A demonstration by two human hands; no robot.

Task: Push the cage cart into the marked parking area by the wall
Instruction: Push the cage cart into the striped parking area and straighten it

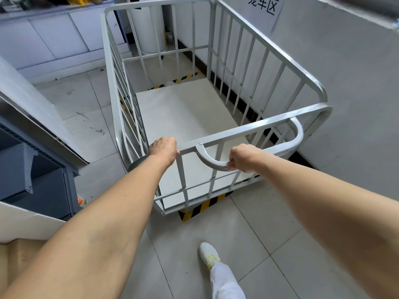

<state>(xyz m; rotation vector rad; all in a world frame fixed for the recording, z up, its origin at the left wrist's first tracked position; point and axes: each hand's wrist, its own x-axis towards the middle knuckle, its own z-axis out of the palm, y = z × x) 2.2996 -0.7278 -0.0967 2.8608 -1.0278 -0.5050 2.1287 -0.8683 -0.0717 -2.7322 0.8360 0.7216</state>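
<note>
A white metal cage cart (267,83) with barred sides and a pale flat floor stands in front of me, its right side close along the grey wall (345,83). My left hand (163,149) grips the near top rail at its left end. My right hand (241,156) is closed on the curved push handle (210,161) fixed to that rail. Yellow-and-black striped floor tape (201,207) shows under the cart's near edge, and more of it lies beyond the far edge (181,79). The cart holds nothing.
A paper sign (264,5) with characters hangs on the wall above the cart. Grey metal shelving (38,169) and a cardboard box (19,253) stand at my left. A white cylinder (149,26) stands behind the cart. My white shoe (209,254) is on the tiled floor.
</note>
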